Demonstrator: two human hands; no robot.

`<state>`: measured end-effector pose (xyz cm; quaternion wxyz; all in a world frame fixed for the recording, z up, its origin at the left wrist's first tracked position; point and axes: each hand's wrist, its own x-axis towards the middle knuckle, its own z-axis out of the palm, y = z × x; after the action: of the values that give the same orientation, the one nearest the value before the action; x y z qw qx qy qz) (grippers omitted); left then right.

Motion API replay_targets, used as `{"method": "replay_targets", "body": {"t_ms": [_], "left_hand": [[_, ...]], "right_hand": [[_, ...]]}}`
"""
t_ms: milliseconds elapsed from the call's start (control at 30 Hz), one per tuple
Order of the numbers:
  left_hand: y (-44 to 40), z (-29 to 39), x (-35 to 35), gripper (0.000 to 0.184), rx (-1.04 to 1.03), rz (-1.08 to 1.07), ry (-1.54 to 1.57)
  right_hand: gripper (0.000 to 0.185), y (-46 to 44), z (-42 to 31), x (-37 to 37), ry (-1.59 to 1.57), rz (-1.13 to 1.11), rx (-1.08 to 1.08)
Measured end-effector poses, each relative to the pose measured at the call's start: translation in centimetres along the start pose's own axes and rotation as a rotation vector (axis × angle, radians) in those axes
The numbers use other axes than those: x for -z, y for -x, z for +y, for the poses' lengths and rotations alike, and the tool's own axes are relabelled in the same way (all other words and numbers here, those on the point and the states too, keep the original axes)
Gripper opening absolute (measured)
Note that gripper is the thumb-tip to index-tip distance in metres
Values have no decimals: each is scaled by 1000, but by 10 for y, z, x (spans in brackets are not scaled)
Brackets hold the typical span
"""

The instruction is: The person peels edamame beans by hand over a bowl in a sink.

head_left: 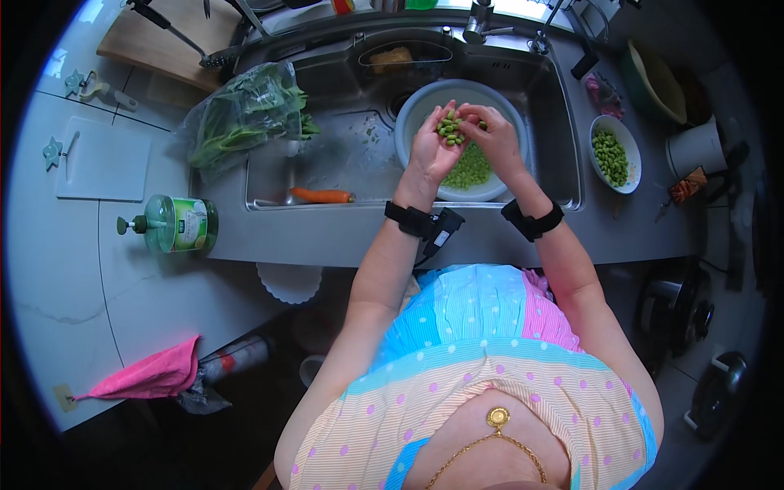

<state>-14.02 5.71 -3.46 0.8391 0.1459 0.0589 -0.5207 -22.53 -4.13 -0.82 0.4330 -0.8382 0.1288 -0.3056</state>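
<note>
My left hand (433,151) is cupped palm-up over the basin, with a small heap of shelled green beans (450,128) in it. Close beside it, my right hand (500,140) has its fingers bent in a pinch at the heap, with a bean or two at the fingertips. Below both hands, a pale round basin (457,89) sits in the steel sink (335,167). More green beans (469,170) lie at its bottom, partly hidden by my hands. On the counter to the right, a white bowl (636,169) holds many similar beans.
A plastic bag of leafy greens (253,110) lies over the sink's left side. A carrot (322,195) rests near the sink's front edge. The faucet (478,23) rises behind the basin. A pump bottle (175,223) stands at left, a white container (694,149) at right.
</note>
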Motion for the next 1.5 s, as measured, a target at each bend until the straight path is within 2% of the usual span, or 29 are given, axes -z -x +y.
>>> {"method": "replay_targets", "body": {"t_ms": [100,200,300,400,500,600,700,800,900,1000,1100,1200,1300,1400,1500], "left_hand": [[0,-2,-3,29,7,22,-14],[1,-2,-5,29,35,6,11],[-1,-2,-3,31,42,15,68],[-2,-2,-4,31,23,45,2],[-1,-1,-6,32,46,27,39],[2,-2,-11,32,68,29,-3],[4,-3,-12,29,95,21,-47],[1,-2,-1,27,117,-35,-55],[2,-6,-2,25,120,-45,-32],[4,-9,-3,26,102,35,-17],[5,-8,1,18,128,65,-47],[4,-7,-9,13,85,151,-89],[6,-7,-14,20,64,81,-101],[5,-8,-17,15,63,52,-158],[0,-9,-14,14,15,47,-204]], "right_hand": [[21,3,0,-1,59,-8,-16],[17,3,7,-3,118,35,76],[12,0,12,2,-416,39,-390],[13,-2,15,13,-882,66,-571],[12,-6,8,23,-1184,87,-690],[15,-7,21,28,-1243,-100,-594],[16,-6,0,16,-389,-41,-403],[7,-2,-3,7,-45,-55,-27],[10,-2,-4,10,266,-85,152],[10,0,-3,13,377,-152,196],[12,1,6,6,71,-24,236],[13,1,7,13,-524,-21,-378],[14,2,4,27,-912,-108,-619],[14,2,1,25,-917,-82,-651],[16,2,-13,24,-751,-53,-591]]}}
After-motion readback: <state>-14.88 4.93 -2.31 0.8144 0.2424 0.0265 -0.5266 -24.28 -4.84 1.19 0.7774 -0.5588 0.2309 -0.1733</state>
